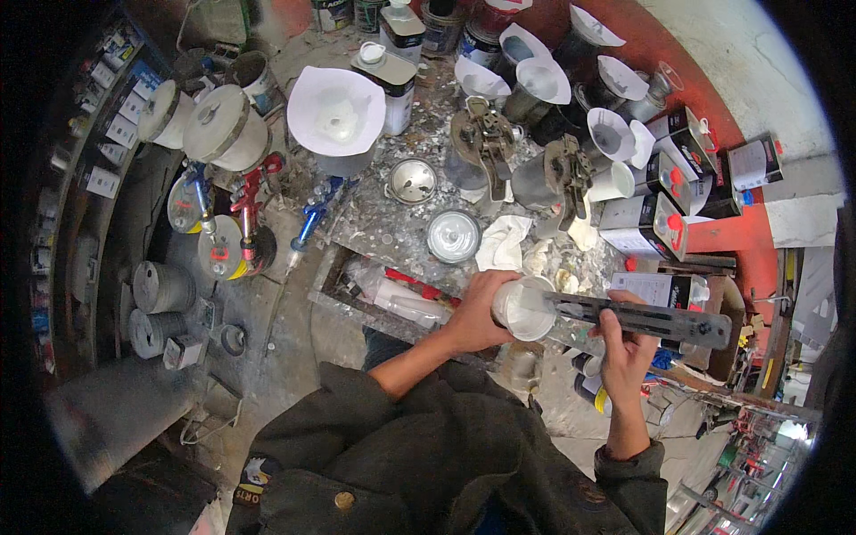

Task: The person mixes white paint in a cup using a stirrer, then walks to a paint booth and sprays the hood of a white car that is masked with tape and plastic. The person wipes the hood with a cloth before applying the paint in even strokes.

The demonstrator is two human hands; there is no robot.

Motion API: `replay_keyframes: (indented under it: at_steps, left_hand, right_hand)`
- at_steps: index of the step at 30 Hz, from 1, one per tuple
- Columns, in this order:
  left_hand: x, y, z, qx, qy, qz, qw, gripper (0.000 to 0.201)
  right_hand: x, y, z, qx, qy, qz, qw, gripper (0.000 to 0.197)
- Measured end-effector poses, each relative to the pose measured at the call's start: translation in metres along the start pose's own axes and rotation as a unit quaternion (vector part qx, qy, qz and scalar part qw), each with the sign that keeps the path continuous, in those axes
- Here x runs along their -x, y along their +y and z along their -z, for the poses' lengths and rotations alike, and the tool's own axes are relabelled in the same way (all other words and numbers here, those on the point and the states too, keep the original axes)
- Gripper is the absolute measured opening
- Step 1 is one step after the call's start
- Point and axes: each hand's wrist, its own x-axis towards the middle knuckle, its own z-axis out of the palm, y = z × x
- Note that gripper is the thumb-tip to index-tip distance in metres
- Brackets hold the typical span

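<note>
My left hand (477,314) is wrapped round a white cup (530,325) with pale material inside, above the front edge of the workbench. In my right hand (622,348) is a long, flat, dark mixing stick (678,325), pinched between thumb and fingers. Its far end lies over the rim and reaches into the cup, and its smeared surface carries light residue. Just beyond the cup are a crumpled white cloth (504,242) and a round open tin (453,236) with pale contents. What lies deeper in the cup cannot be made out.
On the stained workbench (401,227) stand a white paper funnel (336,111), clamp-lidded pots (481,147) and several metal cans (644,223). Spray guns (314,214) hang along its left side. Below my left wrist sits an open drawer (379,294) of tools.
</note>
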Motion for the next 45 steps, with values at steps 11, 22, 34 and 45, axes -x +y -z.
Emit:
replay_keyframes:
  at_steps: [11, 22, 34, 45]
  left_hand:
    - [0.001, -0.005, 0.005, 0.042, -0.027, 0.008, 0.999, 0.076]
    - [-0.009, -0.005, 0.020, -0.040, 0.016, -0.004, 0.999, 0.079]
    - [-0.018, -0.010, 0.025, 0.021, 0.012, 0.068, 0.997, 0.086]
    - [-0.019, 0.005, 0.055, -0.098, 0.054, 0.034, 0.993, 0.094]
  right_hand:
    - [-0.018, -0.030, 0.013, 0.084, -0.215, 0.120, 0.966, 0.018]
    - [-0.019, -0.039, -0.009, 0.176, -0.240, 0.133, 0.945, 0.031]
    - [-0.015, -0.032, -0.017, 0.138, -0.186, 0.122, 0.965, 0.023]
    - [-0.024, -0.040, -0.046, -0.041, 0.001, 0.024, 0.999, 0.023]
